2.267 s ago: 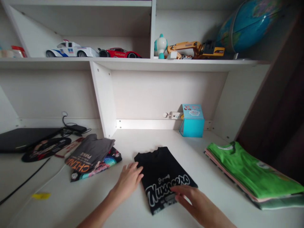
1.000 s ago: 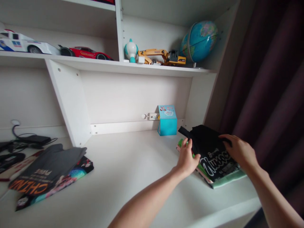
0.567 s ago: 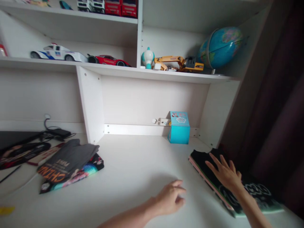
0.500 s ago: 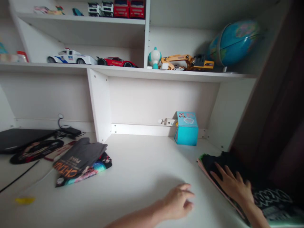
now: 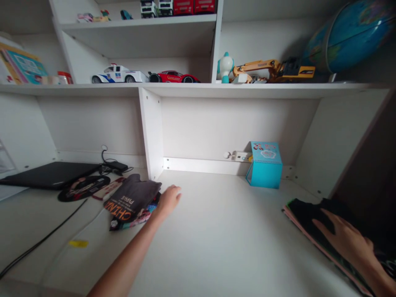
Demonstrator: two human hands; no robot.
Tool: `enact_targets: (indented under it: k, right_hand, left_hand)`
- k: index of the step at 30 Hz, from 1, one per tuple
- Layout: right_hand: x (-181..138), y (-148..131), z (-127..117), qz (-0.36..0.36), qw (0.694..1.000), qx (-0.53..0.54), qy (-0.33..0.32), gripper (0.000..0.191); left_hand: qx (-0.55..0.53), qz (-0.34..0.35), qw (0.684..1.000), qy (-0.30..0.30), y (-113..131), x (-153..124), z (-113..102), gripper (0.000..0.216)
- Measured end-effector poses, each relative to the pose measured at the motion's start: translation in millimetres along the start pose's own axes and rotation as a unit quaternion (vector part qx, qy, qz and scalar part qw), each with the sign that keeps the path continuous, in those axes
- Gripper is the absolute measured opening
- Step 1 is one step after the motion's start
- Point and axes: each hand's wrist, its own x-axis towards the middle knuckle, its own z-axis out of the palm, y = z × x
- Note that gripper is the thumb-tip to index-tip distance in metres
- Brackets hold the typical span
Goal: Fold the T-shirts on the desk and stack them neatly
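My left hand (image 5: 169, 199) is over the white desk, right beside a small stack of folded T-shirts. Its fingers are curled in, and I see nothing in them. Topmost in that stack is a dark grey T-shirt (image 5: 137, 194) with orange and white lettering; a colourful printed garment (image 5: 145, 216) shows from under it. On the right, my right hand (image 5: 345, 237) rests on a pile of folded dark clothes (image 5: 305, 210), its fingers stretched out and thumb apart. Pink and green edges show along the pile's side.
A blue desk calendar (image 5: 266, 173) stands at the back by a socket strip (image 5: 243, 156). Left are a black laptop (image 5: 52, 175), a round black item (image 5: 83, 187), an adapter (image 5: 117, 166) and cables. Shelves above hold toy cars (image 5: 175, 77), a toy excavator (image 5: 278, 70) and a globe (image 5: 349, 39).
My left hand has gone from the middle front of the desk leftward and back to the grey T-shirt. My right hand stays on the dark pile. The view has turned left.
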Motion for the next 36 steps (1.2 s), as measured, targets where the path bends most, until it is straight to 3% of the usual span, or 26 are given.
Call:
enact_targets:
  k: [3, 6, 10, 13, 16, 20, 22, 25, 27, 29, 31, 33, 36]
  right_hand:
    - [-2, -39, 0, -0.024, 1.000, 0.000, 0.009, 0.050]
    - [-7, -94, -2, -0.089, 0.994, 0.058, 0.001, 0.044]
    - [-16, -164, -5, -0.181, 0.970, 0.157, -0.051, 0.037]
    - [-23, -198, -6, -0.212, 0.952, 0.208, -0.077, 0.034]
    - [-31, -208, -6, -0.231, 0.940, 0.227, -0.103, 0.032]
    - [-41, -195, -2, -0.226, 0.935, 0.242, -0.128, 0.031]
    - [-44, -189, -1, -0.211, 0.936, 0.251, -0.129, 0.031]
    - [-48, -197, -6, -0.192, 0.927, 0.284, -0.151, 0.032]
    - [-50, -212, -13, -0.186, 0.908, 0.327, -0.184, 0.037]
    - [-50, -229, -21, -0.182, 0.883, 0.372, -0.218, 0.046]
    - [-49, -238, -26, -0.173, 0.866, 0.403, -0.239, 0.053]
    - [-48, -235, -27, -0.162, 0.862, 0.401, -0.263, 0.048]
    - [-49, -210, -23, -0.172, 0.873, 0.320, -0.325, 0.030]
  left_hand:
    - [0.050, -0.115, 0.992, 0.034, -59, 18, -16, 0.026]
    - [0.066, -0.172, 0.983, 0.026, -88, 25, -13, 0.023]
    - [0.071, -0.185, 0.980, 0.029, -87, 32, -3, 0.027]
    - [0.079, -0.179, 0.980, 0.049, -77, 37, 3, 0.027]
    - [0.074, -0.185, 0.979, 0.041, -77, 41, 7, 0.021]
    - [0.046, -0.191, 0.980, 0.042, -84, 42, 2, 0.016]
    - [0.027, -0.175, 0.982, 0.063, -74, 40, -5, 0.019]
    - [-0.021, -0.105, 0.990, 0.094, -28, 25, -19, 0.022]
    - [-0.126, 0.017, 0.988, 0.082, 18, 4, -28, 0.023]
    - [-0.247, 0.206, 0.947, -0.014, 63, -24, -35, 0.021]
    - [-0.273, 0.340, 0.890, -0.131, 95, -50, -38, 0.017]
    - [-0.253, 0.405, 0.850, -0.223, 109, -69, -37, 0.016]
    - [-0.220, 0.416, 0.832, -0.294, 104, -79, -30, 0.019]
